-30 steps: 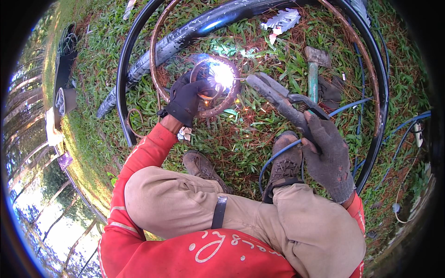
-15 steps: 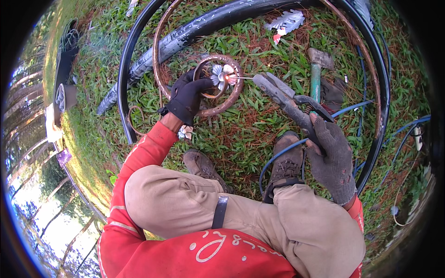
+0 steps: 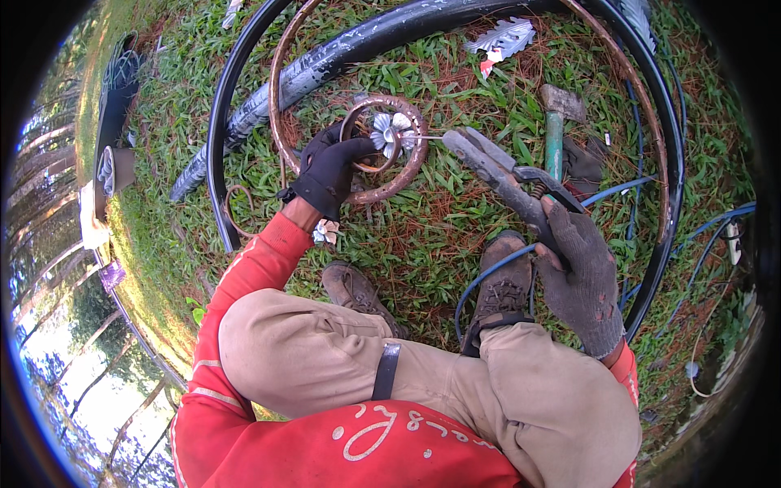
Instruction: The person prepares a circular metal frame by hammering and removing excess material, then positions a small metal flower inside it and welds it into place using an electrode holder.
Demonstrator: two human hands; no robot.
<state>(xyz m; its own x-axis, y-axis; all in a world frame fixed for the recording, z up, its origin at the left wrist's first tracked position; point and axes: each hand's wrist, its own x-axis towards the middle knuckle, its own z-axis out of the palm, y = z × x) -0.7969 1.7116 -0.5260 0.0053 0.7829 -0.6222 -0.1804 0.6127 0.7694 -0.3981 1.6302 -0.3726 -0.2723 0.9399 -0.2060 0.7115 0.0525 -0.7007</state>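
My left hand (image 3: pixel 332 163), in a black glove, is closed at the left side of a silvery metal flower (image 3: pixel 392 132). Its fingertips reach the petals and hold the flower against the curled end of a rusty scroll bar (image 3: pixel 416 163). A smaller ring of the same brown metal lies within that curl. In a worn grey glove, my right hand (image 3: pixel 579 272) grips a welding electrode holder (image 3: pixel 500 175). From its jaws a thin welding rod (image 3: pixel 433 137) points left, its tip at or very near the flower; exact contact cannot be made out.
A thick black pipe (image 3: pixel 350 49) and a curved black bar (image 3: pixel 218 130) lie on the grass. A green-handled hammer (image 3: pixel 555 122), a metal leaf (image 3: pixel 500 37), another flower (image 3: pixel 325 232) and blue cable (image 3: pixel 496 267) are around. My boots (image 3: pixel 500 281) stand close below.
The orange glow on the flower at the rod's tip has gone, and the petals look plain silver. Both hands stay almost where they were.
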